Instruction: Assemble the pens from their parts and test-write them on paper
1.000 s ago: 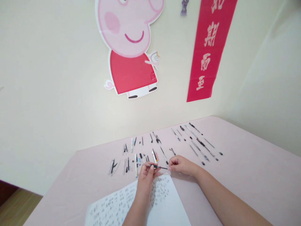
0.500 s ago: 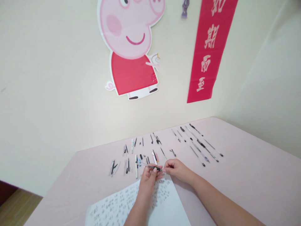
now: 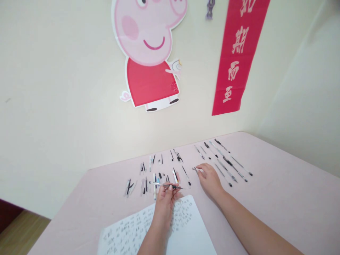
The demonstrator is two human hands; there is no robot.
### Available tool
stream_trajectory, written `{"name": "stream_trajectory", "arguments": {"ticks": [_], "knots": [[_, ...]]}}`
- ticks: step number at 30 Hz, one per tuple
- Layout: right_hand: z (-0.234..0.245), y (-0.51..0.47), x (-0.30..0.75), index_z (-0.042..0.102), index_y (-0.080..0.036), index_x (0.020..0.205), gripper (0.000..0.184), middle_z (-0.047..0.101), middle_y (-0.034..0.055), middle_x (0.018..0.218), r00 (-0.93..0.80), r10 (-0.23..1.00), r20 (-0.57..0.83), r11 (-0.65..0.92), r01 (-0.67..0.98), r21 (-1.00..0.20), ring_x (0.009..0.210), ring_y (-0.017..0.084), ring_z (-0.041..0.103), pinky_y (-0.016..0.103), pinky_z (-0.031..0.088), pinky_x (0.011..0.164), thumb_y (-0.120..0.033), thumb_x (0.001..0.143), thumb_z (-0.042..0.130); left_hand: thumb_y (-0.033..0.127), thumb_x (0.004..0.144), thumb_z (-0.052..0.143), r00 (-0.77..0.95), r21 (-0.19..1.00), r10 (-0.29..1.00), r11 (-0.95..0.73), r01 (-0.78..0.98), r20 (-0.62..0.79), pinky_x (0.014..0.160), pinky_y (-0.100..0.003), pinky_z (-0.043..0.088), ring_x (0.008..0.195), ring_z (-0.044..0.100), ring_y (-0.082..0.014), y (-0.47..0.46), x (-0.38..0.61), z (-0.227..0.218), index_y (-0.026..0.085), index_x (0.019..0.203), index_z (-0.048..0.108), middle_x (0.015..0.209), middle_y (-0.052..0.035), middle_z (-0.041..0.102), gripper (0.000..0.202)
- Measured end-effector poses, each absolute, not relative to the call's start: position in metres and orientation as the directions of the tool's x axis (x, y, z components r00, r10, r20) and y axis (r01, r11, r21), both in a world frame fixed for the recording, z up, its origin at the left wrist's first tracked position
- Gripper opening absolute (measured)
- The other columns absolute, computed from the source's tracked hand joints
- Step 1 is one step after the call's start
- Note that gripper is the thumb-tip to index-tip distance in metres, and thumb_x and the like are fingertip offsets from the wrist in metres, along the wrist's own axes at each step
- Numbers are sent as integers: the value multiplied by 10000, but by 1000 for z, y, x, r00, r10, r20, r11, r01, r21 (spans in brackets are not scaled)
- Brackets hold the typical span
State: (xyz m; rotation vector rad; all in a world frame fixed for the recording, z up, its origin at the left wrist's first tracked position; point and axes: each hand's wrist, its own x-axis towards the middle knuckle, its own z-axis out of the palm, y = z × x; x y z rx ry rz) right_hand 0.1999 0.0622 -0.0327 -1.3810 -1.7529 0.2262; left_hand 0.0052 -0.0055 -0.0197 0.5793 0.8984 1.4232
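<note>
My left hand (image 3: pixel 165 200) pinches a thin pen (image 3: pixel 166 185), held crosswise just above the top edge of a handwritten sheet of paper (image 3: pixel 183 226). My right hand (image 3: pixel 209 179) lies on the pink table (image 3: pixel 278 198) further back and to the right. Its fingertips rest on a small pen part (image 3: pixel 195 170); whether they grip it I cannot make out. Several loose pen parts (image 3: pixel 159 166) are spread in rows behind my left hand. Several whole pens (image 3: pixel 228 161) lie in a slanted group right of my right hand.
The table stands in a corner against cream walls. A pink cartoon pig cutout (image 3: pixel 151 53) and a red banner with white characters (image 3: pixel 237 53) hang on the back wall. Wooden floor (image 3: pixel 21 233) shows past the table's left edge.
My right hand has let go of the pen's right end and moved back and right to the small part. My left hand keeps the pen in about the same place.
</note>
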Motion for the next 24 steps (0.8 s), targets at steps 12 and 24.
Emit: {"name": "stream_trajectory", "arguments": {"ticks": [12,24], "knots": [[-36,63,191,654,-171,1050,369,595,78,1195,-271,834,481,462,820,-339,1251,267,359,504,257,1036,-94,768,428,323,634,738,-87,791,974,116,-600,-209,680,-244,487,756,648,-144,-5,5,-20,167,835,549,846,-55,685,317],[-29,60,189,691,-200,905,313,681,61,967,-278,827,489,473,814,-337,1099,242,500,501,186,1055,-74,770,438,310,635,741,-96,779,974,102,-619,-204,695,-240,486,773,652,-144,-4,4,-20,170,835,555,843,-54,694,306]]}}
